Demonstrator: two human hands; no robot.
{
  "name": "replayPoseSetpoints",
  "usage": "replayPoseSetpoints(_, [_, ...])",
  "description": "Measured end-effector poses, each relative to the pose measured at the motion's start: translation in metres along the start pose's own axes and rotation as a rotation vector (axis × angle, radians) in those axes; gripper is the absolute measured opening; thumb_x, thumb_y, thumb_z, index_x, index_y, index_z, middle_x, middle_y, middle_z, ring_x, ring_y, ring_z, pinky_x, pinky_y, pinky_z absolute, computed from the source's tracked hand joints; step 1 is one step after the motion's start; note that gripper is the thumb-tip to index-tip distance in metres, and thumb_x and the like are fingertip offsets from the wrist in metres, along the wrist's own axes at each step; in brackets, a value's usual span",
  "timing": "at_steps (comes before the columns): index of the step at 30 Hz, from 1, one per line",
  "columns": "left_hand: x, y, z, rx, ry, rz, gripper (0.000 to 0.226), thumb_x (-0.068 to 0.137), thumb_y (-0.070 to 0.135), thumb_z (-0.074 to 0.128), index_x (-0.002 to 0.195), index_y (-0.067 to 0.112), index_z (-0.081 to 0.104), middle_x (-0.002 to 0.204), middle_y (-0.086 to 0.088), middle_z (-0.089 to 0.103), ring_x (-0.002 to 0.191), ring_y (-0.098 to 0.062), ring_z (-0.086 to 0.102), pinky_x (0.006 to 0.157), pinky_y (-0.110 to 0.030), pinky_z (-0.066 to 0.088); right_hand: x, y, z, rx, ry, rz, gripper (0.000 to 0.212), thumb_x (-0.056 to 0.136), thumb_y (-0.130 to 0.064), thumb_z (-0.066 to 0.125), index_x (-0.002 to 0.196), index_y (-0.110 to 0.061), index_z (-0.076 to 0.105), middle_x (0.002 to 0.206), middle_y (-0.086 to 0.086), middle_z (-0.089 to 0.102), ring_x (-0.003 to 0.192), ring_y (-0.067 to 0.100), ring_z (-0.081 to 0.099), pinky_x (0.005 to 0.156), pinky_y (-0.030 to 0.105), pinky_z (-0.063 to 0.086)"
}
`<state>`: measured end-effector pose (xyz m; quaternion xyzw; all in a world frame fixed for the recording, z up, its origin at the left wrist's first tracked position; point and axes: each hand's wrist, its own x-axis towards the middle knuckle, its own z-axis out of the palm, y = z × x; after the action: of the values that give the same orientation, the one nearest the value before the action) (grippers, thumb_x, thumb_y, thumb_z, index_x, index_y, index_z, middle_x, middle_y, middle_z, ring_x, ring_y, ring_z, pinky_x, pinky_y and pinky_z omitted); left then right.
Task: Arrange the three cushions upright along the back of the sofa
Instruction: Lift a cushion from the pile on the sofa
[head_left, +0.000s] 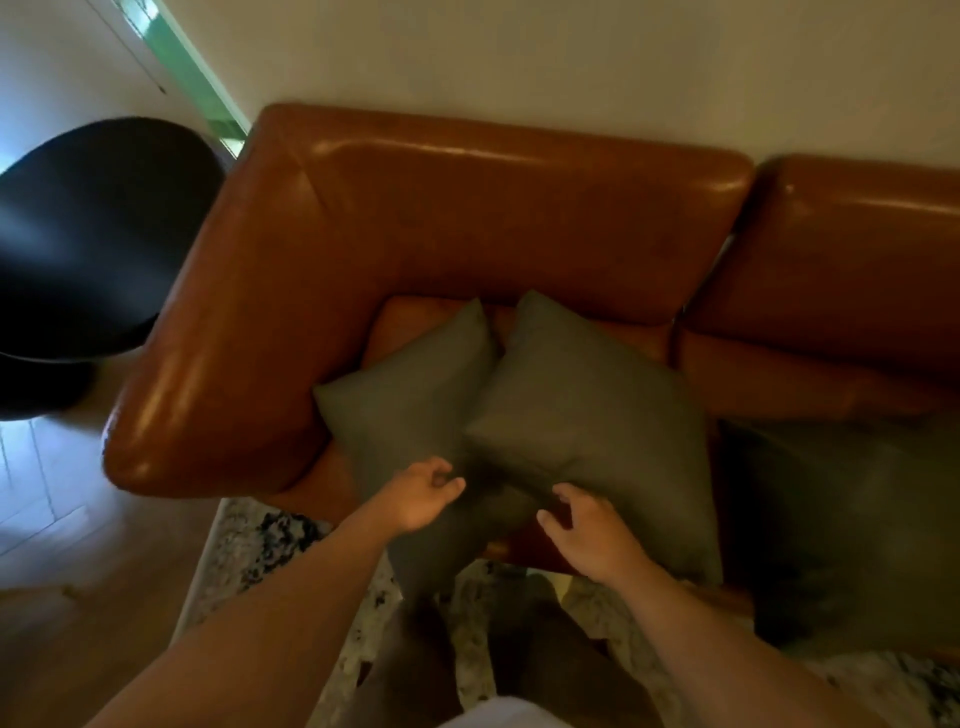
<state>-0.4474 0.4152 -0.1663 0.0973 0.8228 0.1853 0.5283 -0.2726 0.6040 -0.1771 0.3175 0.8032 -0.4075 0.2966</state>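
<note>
Three olive-green cushions lie flat on the seat of a brown leather sofa (467, 218). The left cushion (410, 395) rests by the armrest, and its near corner hangs over the seat's front edge. The middle cushion (597, 410) overlaps its right side. A third cushion (841, 525) lies in shadow at the right. My left hand (423, 493) hovers over the left cushion's near part, fingers curled and apart. My right hand (589, 530) is over the middle cushion's near edge, fingers spread, holding nothing.
A round black side table (88, 234) stands left of the armrest (208, 374). A patterned rug (270, 545) covers the wooden floor (62, 597) in front of the sofa. A pale wall (571, 62) runs behind the backrest. My legs are below the hands.
</note>
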Motion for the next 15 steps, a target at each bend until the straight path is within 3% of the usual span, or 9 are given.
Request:
replayPoseSetpoints(3, [0.026, 0.004, -0.003, -0.203, 0.054, -0.051, 0.027, 0.103, 0.028, 0.052, 0.122, 0.011, 0.061, 0.123, -0.015, 0.063, 0.121, -0.032, 0.06, 0.1, -0.035, 0.048, 0.002, -0.005, 0.004, -0.147, 0.3, -0.081, 0.06, 0.097, -0.05, 0.05, 0.148, -0.022, 0.039, 0.149, 0.0, 0.044, 0.138, 0.02, 0.039, 0.115, 0.037, 0.035])
replayPoseSetpoints(5, [0.044, 0.013, -0.006, -0.447, 0.085, -0.105, 0.018, 0.105, 0.029, 0.046, 0.112, 0.016, 0.058, 0.116, -0.014, 0.061, 0.104, -0.031, 0.063, 0.087, -0.038, 0.051, 0.014, -0.004, 0.008, -0.202, 0.417, -0.094, 0.065, 0.095, -0.052, 0.051, 0.149, -0.022, 0.034, 0.151, 0.002, 0.038, 0.141, 0.022, 0.034, 0.117, 0.039, 0.031])
replayPoseSetpoints(9, [0.083, 0.032, -0.01, -0.736, 0.031, -0.128, 0.046, 0.103, 0.047, 0.043, 0.137, 0.016, 0.051, 0.129, -0.007, 0.063, 0.112, -0.03, 0.064, 0.088, -0.041, 0.051, 0.046, -0.004, 0.026, -0.272, 0.447, -0.033, 0.09, 0.088, -0.061, 0.057, 0.157, -0.022, 0.015, 0.165, 0.009, 0.017, 0.152, 0.032, 0.014, 0.123, 0.049, 0.016])
replayPoseSetpoints(13, [0.115, 0.058, -0.017, -0.77, -0.043, -0.076, 0.04, 0.099, 0.044, 0.054, 0.124, 0.015, 0.065, 0.098, 0.001, 0.074, 0.084, -0.014, 0.07, 0.072, -0.028, 0.052, 0.074, 0.0, 0.05, -0.365, 0.559, -0.029, 0.112, 0.07, -0.065, 0.075, 0.156, -0.015, 0.025, 0.16, 0.019, 0.029, 0.147, 0.043, 0.025, 0.118, 0.061, 0.023])
replayPoseSetpoints(15, [0.128, 0.069, -0.021, -0.711, -0.108, -0.056, 0.037, 0.094, 0.046, 0.061, 0.115, 0.017, 0.069, 0.096, 0.001, 0.077, 0.082, -0.011, 0.073, 0.071, -0.026, 0.055, 0.086, 0.003, 0.055, -0.401, 0.614, -0.034, 0.12, 0.064, -0.064, 0.079, 0.157, -0.014, 0.024, 0.16, 0.021, 0.028, 0.147, 0.045, 0.024, 0.118, 0.063, 0.02])
